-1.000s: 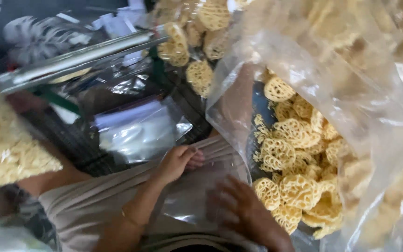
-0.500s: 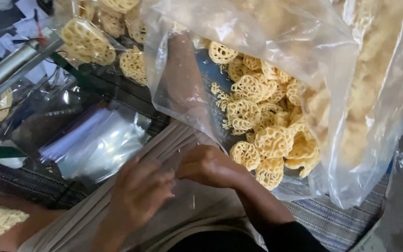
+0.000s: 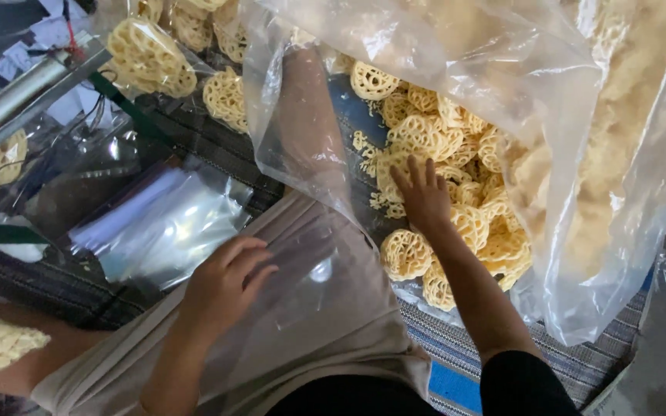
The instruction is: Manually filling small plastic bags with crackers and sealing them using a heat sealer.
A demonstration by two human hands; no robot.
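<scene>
I see my left hand [image 3: 221, 285] lying fingers-apart on the small clear bag [image 3: 310, 296] across my lap, pinning it flat, while my right hand [image 3: 423, 196], fingers spread, rests on the lattice crackers [image 3: 425, 139] piled in the big open sack [image 3: 580, 154].

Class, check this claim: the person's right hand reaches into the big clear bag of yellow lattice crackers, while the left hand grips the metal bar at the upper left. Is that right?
Not quite. The left hand does not grip the metal bar; it rests on a small clear plastic bag on the lap, as the head view shows. The right hand does reach into the big clear bag of yellow lattice crackers.
</scene>
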